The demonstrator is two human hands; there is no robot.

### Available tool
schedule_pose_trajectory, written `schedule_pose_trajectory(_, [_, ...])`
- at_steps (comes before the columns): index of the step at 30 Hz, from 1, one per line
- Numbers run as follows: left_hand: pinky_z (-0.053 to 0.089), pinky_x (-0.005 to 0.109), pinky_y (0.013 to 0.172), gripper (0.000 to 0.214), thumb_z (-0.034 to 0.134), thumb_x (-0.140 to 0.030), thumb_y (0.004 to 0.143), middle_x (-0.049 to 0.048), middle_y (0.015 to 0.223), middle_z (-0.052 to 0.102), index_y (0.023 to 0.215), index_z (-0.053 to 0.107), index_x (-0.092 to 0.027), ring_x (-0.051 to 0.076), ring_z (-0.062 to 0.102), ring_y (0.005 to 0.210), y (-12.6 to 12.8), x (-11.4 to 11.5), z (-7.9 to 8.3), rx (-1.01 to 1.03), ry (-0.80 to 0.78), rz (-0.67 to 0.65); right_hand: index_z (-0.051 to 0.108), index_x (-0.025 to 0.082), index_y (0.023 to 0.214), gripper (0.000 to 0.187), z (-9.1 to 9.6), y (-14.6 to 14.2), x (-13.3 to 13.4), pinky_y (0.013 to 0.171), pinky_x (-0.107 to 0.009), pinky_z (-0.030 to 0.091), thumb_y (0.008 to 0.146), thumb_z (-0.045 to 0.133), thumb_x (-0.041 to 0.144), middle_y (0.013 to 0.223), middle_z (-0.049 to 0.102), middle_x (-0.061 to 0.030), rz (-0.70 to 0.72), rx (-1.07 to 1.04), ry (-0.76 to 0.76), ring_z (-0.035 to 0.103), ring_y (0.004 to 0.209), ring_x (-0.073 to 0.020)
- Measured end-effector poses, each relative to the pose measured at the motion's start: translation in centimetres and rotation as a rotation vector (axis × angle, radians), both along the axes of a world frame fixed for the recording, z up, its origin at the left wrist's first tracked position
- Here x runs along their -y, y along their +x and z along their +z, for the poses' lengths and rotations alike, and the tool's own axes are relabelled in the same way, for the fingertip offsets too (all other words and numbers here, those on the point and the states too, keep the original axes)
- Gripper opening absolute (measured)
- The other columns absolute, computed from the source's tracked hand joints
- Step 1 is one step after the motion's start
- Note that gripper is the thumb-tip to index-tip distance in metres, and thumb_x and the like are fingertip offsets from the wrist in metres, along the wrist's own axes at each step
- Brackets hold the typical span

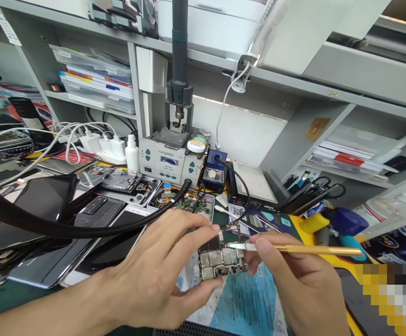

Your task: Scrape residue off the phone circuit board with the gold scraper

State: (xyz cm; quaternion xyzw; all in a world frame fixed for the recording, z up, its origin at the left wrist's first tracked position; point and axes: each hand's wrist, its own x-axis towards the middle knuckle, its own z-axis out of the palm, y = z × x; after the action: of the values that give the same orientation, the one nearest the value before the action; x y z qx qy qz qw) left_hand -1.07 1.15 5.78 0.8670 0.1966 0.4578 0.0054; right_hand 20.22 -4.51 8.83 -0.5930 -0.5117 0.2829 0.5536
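A phone circuit board (229, 257) with silver shield plates is tilted up in front of me. My left hand (161, 266) grips it by its left side, thumb at the lower edge and index finger at the upper. In my right hand (295, 280) is a slim gold-handled knife (318, 250), held like a pen. Its pale, pointed blade lies across the upper middle of the board; whether it touches the surface I cannot tell. Some right fingers are hidden behind the handle and board. Below the board lies a blue and white printed sheet (248, 298).
Several phones (84, 228) lie at the left beneath a thick black hose (84, 229). A grey rework station (169, 161) stands behind, with a tray of parts (203, 205) in front. A white bottle (132, 154) and plugged chargers (108, 144) are to its left. Scissors (323, 186) stand at right.
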Motion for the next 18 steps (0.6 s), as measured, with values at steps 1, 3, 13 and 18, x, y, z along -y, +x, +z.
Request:
schedule_pose_trajectory(1, [0.054,0.042,0.094,0.055,0.076,-0.023,0.082,0.0192,0.122,0.061,0.129,0.053,-0.003,0.026,0.058,0.114,0.0,0.0,0.0,-0.005,-0.003,0.001,0.075,0.029,0.076,0.019,0.0,-0.2,0.1,0.056,-0.024,0.055,0.086,0.074,0.044,0.066,0.068,0.0000,-0.012,-0.012,-0.002,0.063,0.061,-0.0164])
schedule_pose_trajectory(3, [0.054,0.043,0.094,0.056,0.076,-0.023,0.082,0.0195,0.122,0.060,0.129,0.053,-0.003,0.027,0.058,0.114,0.0,0.0,0.0,-0.012,-0.009,-0.001,0.075,0.029,0.077,0.018,0.0,-0.4,0.3,0.057,-0.025,0.055,0.086,0.073,0.044,0.066,0.069,0.0002,-0.012,-0.010,0.000,0.063,0.062,-0.0165])
schedule_pose_trajectory(13, [0.055,0.045,0.095,0.056,0.077,-0.023,0.082,0.0194,0.122,0.059,0.129,0.053,-0.006,0.028,0.058,0.115,-0.2,0.2,-0.3,-0.011,0.002,-0.008,0.075,0.029,0.085,0.012,-0.3,0.9,0.1,0.061,-0.017,0.059,0.092,0.068,0.023,0.076,0.075,0.0029,0.053,0.402,0.309,0.071,0.070,-0.0136])
schedule_pose_trajectory(18, [0.055,0.045,0.093,0.056,0.077,-0.022,0.081,0.0192,0.122,0.058,0.129,0.054,-0.004,0.028,0.058,0.113,0.1,-0.1,-0.2,-0.012,0.010,-0.017,0.073,0.030,0.085,0.013,-0.2,1.1,0.1,0.065,-0.013,0.058,0.093,0.067,0.022,0.076,0.074,0.0061,0.064,0.451,0.341,0.071,0.070,-0.0098])
